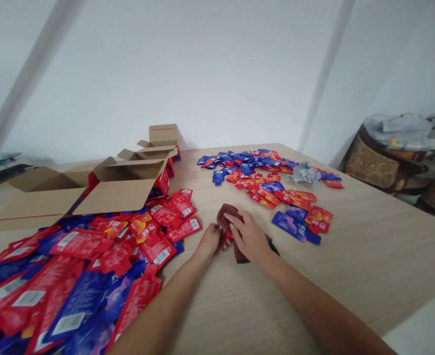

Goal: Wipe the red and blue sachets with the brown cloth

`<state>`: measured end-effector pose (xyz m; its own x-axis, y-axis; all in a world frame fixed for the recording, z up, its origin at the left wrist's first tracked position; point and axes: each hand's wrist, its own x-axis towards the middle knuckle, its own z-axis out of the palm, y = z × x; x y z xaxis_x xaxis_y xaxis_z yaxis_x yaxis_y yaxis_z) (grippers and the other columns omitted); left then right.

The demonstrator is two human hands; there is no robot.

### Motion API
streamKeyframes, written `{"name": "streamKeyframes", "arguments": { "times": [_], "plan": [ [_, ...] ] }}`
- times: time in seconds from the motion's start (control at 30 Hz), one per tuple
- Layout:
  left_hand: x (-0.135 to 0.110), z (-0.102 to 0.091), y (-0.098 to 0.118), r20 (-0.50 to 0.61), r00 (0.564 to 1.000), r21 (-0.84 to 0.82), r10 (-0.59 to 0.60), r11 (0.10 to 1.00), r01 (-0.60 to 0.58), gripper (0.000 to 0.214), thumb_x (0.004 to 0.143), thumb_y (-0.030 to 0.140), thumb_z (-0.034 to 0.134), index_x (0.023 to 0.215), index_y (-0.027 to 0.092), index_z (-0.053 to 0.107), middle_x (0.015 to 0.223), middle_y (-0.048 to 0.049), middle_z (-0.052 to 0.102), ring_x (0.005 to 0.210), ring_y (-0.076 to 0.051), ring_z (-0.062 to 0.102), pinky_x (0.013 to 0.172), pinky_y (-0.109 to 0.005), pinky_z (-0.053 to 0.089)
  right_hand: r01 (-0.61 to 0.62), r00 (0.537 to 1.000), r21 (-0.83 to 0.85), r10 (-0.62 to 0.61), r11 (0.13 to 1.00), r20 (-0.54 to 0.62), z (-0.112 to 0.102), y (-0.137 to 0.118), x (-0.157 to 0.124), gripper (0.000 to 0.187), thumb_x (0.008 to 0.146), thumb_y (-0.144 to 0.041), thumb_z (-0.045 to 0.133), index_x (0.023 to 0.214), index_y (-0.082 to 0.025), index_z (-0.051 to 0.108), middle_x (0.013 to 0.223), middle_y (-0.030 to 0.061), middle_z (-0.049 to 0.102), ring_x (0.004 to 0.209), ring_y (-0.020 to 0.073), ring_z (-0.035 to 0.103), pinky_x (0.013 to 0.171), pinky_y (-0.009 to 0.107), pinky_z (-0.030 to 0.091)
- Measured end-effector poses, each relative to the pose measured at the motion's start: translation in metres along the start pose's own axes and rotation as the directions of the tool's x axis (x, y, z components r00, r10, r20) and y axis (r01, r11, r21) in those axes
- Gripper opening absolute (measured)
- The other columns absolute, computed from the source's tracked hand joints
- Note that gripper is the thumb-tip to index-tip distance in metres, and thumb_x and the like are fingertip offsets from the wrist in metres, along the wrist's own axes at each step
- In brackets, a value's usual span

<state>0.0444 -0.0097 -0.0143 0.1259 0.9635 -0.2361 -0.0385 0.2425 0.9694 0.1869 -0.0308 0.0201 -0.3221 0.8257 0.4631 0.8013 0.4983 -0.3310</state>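
the maroon cloth lies mid-worktop, its long axis running from far left to near right, with a darker end poking out at the near side. both hands are on it. the left hand comes in from the left, its grip narrow, fingertips pinched at the cloth's left edge. a sliver of a red packet shows there between the 2 hands; whether the pinch takes that too i cannot tell. the right hand rests palm-down across the cloth's middle, fingers loosely spread and pointing left, pressing rather than clasping. it covers more of the cloth than the left does.

on the pale wooden worktop, a heap of red and blue packets lies near left, just beside the left forearm. an open cardboard box stands beyond that heap. a flatter spread of packets lies far right of the hands, with a grey crumpled wrapper among it.
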Motion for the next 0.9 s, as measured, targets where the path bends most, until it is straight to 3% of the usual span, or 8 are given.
{"name": "streamKeyframes", "arguments": {
  "times": [0.17,0.3,0.4,0.5,0.57,0.67,0.83,0.9],
  "plan": [
    [-0.002,0.009,-0.006,-0.049,0.999,-0.06,0.022,0.998,-0.025,0.012,0.073,0.021,0.049,0.08,0.014,0.055,0.051,-0.0019,0.061,0.038,-0.013,0.054,0.038,-0.022,0.04,-0.015,0.969,-0.203,0.064,0.979,0.24,0.015,-0.016,-0.002,0.039,0.089,-0.025,0.037,0.127,-0.026,0.045,0.113,0.0118,0.047,0.103,0.0242,0.044,0.083,0.036,0.041],
    [-0.002,-0.002,0.007,-0.001,1.0,-0.105,-0.031,0.994,0.031,0.015,0.073,0.023,0.051,0.084,0.013,0.053,0.055,-0.0043,0.063,0.045,-0.016,0.06,0.042,-0.023,0.044,-0.133,0.942,-0.345,0.226,0.929,0.247,0.016,0.01,0.003,0.036,0.087,-0.017,0.035,0.118,-0.024,0.053,0.109,0.0135,0.048,0.096,0.0243,0.048,0.074,0.034,0.042],
    [0.001,-0.028,0.03,-0.173,0.983,-0.18,0.059,0.98,-0.091,0.011,0.074,0.022,0.052,0.081,0.014,0.05,0.055,-0.0037,0.062,0.047,-0.015,0.061,0.045,-0.023,0.045,-0.186,0.933,-0.389,0.286,0.902,0.218,0.012,0.03,0.005,0.036,0.087,-0.015,0.034,0.115,-0.023,0.055,0.108,0.0138,0.048,0.095,0.0247,0.049,0.071,0.033,0.042],
    [0.003,-0.061,0.049,-0.428,0.886,-0.283,0.177,0.905,-0.318,0.004,0.075,0.014,0.045,0.078,0.014,0.048,0.058,-0.0044,0.063,0.053,-0.015,0.063,0.054,-0.025,0.049,-0.176,0.948,-0.376,0.26,0.91,0.185,0.01,0.036,0.003,0.035,0.088,-0.02,0.035,0.116,-0.024,0.055,0.106,0.0125,0.049,0.095,0.0241,0.05,0.071,0.032,0.041],
    [0.002,-0.081,0.055,-0.538,0.82,-0.33,0.194,0.847,-0.417,0.009,0.075,0.01,0.041,0.077,0.015,0.048,0.062,-0.0054,0.064,0.061,-0.016,0.065,0.06,-0.027,0.051,-0.176,0.954,-0.367,0.25,0.913,0.165,0.01,0.034,0.002,0.035,0.088,-0.022,0.034,0.116,-0.025,0.055,0.105,0.0118,0.05,0.094,0.0231,0.05,0.073,0.031,0.041],
    [0.002,-0.105,0.054,-0.64,0.745,-0.368,0.19,0.774,-0.514,0.013,0.075,0.005,0.04,0.073,0.016,0.047,0.066,-0.0051,0.064,0.069,-0.017,0.067,0.069,-0.028,0.051,-0.185,0.957,-0.358,0.251,0.915,0.148,0.01,0.031,0.001,0.036,0.089,-0.025,0.034,0.119,-0.026,0.054,0.106,0.0108,0.05,0.093,0.0216,0.051,0.075,0.031,0.04],
    [0.006,-0.135,0.055,-0.803,0.568,-0.357,0.181,0.618,-0.7,0.022,0.074,0.0,0.045,0.066,0.018,0.036,0.067,0.0009,0.06,0.081,-0.014,0.066,0.08,-0.029,0.049,-0.191,0.957,-0.338,0.251,0.922,0.146,0.011,0.033,0.001,0.037,0.089,-0.028,0.035,0.122,-0.028,0.052,0.109,0.0101,0.05,0.093,0.0207,0.051,0.075,0.03,0.04],
    [0.007,-0.145,0.059,-0.834,0.54,-0.387,0.115,0.576,-0.72,0.024,0.075,-0.004,0.043,0.066,0.018,0.036,0.067,0.0022,0.059,0.085,-0.011,0.064,0.081,-0.027,0.049,-0.184,0.96,-0.327,0.241,0.927,0.142,0.011,0.034,0.001,0.037,0.09,-0.028,0.035,0.122,-0.028,0.052,0.109,0.0101,0.05,0.094,0.0206,0.051,0.075,0.029,0.04]
  ]
}}
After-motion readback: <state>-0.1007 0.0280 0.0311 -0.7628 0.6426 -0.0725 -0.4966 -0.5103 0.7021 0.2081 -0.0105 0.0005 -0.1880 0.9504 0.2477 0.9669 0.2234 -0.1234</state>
